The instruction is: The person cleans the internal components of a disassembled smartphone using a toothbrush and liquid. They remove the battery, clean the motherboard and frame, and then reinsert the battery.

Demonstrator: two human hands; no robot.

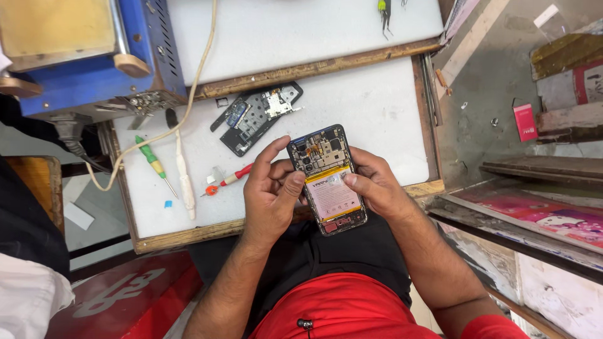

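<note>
A white worktable (389,107) spreads far and wide. Near its front edge, both hands cradle an opened phone (327,179), back up so its insides show. The left hand (271,194) clasps its left side, thumb on the battery; the right hand (377,185) clasps the right. A detached back frame (254,117) lies farther left, screwdrivers (156,164) beyond.
</note>
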